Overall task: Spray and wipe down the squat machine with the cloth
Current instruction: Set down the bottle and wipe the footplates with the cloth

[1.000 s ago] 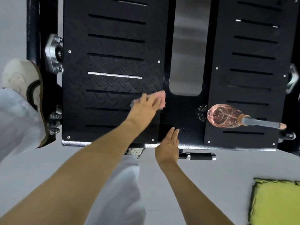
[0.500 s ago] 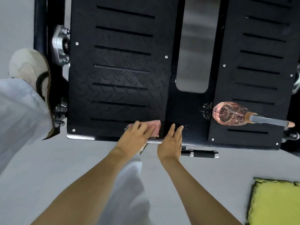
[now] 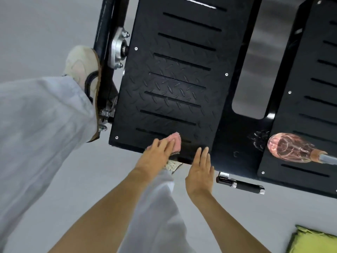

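Note:
The squat machine's black diamond-tread footplate (image 3: 175,84) fills the upper middle of the view. My left hand (image 3: 156,154) presses a pink cloth (image 3: 176,141) flat against the plate's near edge. My right hand (image 3: 200,172) rests just to its right on the same edge, fingers together and extended, holding nothing. A clear pink spray bottle (image 3: 291,148) lies on its side on the right footplate (image 3: 310,88), nozzle pointing right.
My left shoe (image 3: 82,70) and pale trouser leg (image 3: 42,125) stand beside the machine's left frame and bearing block (image 3: 118,46). A black knurled handle (image 3: 240,184) sticks out under the plate's front edge. A yellow-green cloth (image 3: 313,241) lies on the grey floor at bottom right.
My left hand has dragged the pink cloth from the plate's inner middle down to its near edge and slightly left. The view has shifted and tilted; my right hand stays on the front edge.

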